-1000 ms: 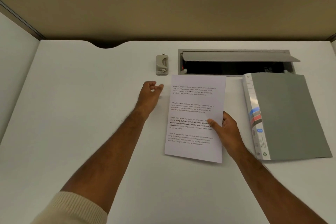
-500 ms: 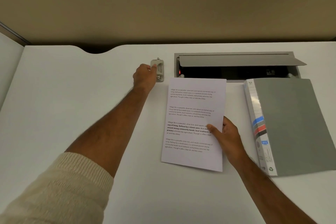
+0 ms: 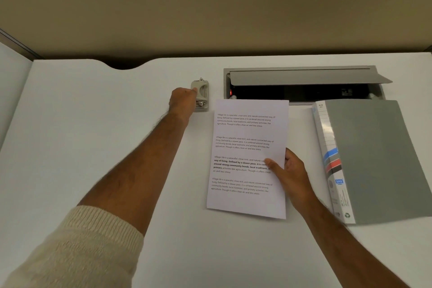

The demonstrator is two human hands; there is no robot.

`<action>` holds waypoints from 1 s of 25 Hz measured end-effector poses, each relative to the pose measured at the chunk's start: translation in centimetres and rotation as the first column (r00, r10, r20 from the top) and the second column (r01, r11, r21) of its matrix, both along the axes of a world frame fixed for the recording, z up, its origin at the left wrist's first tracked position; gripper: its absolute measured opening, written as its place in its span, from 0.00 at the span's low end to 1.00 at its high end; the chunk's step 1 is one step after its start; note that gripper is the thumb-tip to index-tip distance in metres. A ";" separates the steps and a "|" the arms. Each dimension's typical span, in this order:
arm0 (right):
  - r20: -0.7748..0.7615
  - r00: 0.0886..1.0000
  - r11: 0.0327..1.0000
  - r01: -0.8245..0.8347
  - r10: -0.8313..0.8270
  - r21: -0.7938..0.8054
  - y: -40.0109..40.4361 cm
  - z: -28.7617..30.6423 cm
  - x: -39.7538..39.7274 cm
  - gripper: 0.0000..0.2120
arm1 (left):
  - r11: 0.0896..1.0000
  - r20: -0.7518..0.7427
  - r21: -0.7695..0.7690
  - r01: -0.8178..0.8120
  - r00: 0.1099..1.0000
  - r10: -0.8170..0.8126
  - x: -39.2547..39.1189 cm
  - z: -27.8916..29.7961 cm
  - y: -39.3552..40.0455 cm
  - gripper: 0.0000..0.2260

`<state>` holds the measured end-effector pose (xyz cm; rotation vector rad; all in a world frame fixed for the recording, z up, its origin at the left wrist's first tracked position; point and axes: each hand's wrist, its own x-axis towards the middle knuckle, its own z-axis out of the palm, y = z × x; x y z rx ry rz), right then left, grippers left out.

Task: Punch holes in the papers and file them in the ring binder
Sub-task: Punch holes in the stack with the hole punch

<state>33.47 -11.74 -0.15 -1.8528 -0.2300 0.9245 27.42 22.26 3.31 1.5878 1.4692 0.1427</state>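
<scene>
Papers (image 3: 247, 159): held as one printed white sheet or thin stack near the centre of the white surface (image 3: 93, 135), pinched at the 3 o'clock edge by the right hand (image 3: 288, 170), thumb on top across the text, other fingers underneath and hidden. Hole punch (image 3: 201, 95), small and beige-grey, at about 11 o'clock from the sheet, just beside its top corner yet apart from it, gripped from its 9 o'clock side by the left hand (image 3: 183, 100) with fingers curled against the body; how far round cannot be told. Ring binder (image 3: 374, 159), grey, closed, flat at 3 o'clock from the sheet, spine with blue and red stripes toward the sheet. Best way through this step, judged from the layout: draw the punch down toward 6 o'clock with its slot facing the sheet's 9 o'clock edge, keep the right pinch firm so any stacked sheets stay squared, slide the long edge fully into the slot, centre it along that edge, then press down hard and evenly. Sheet itself: four short blocks of small black text, one partly bold, no holes visible along the margin, corners flat, slightly tilted, top edge overlapping the grey cable tray (image 3: 304, 77) at 12 o'clock.
</scene>
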 end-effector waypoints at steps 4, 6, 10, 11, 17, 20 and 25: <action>0.011 1.000 1.000 -0.012 0.012 0.018 -0.2 1.0 -0.7 0.18 | 0.999 0.073 -0.005 -0.033 0.997 0.033 -2.7 1.3 -2.0 0.11; 0.017 1.000 0.999 -0.008 0.008 0.036 -0.7 1.5 -1.1 0.18 | 1.000 0.084 -0.006 -0.026 0.996 0.027 -4.3 1.8 -3.2 0.12; 0.032 0.999 0.998 -0.003 0.001 0.062 -1.7 2.7 -2.0 0.17 | 1.000 0.065 -0.021 -0.021 0.998 0.023 -7.9 3.0 -6.1 0.12; 0.037 0.999 0.998 -0.004 0.002 0.065 -2.1 3.0 -2.4 0.17 | 1.000 0.060 -0.024 -0.017 0.998 0.018 -8.9 3.4 -7.0 0.12; 0.074 0.997 0.999 -0.016 0.013 0.043 -4.7 4.2 -4.7 0.17 | 0.999 0.074 -0.034 -0.030 0.997 0.032 -14.4 4.6 -11.4 0.12; 0.082 0.996 0.999 -0.024 0.020 0.047 -6.1 4.6 -5.9 0.17 | 0.999 0.080 -0.033 -0.041 0.996 0.044 -16.5 4.8 -13.4 0.11; 0.078 0.996 0.999 -0.036 0.034 0.033 -8.3 5.0 -7.6 0.16 | 0.997 0.089 -0.058 -0.059 0.994 0.064 -19.8 4.1 -17.3 0.11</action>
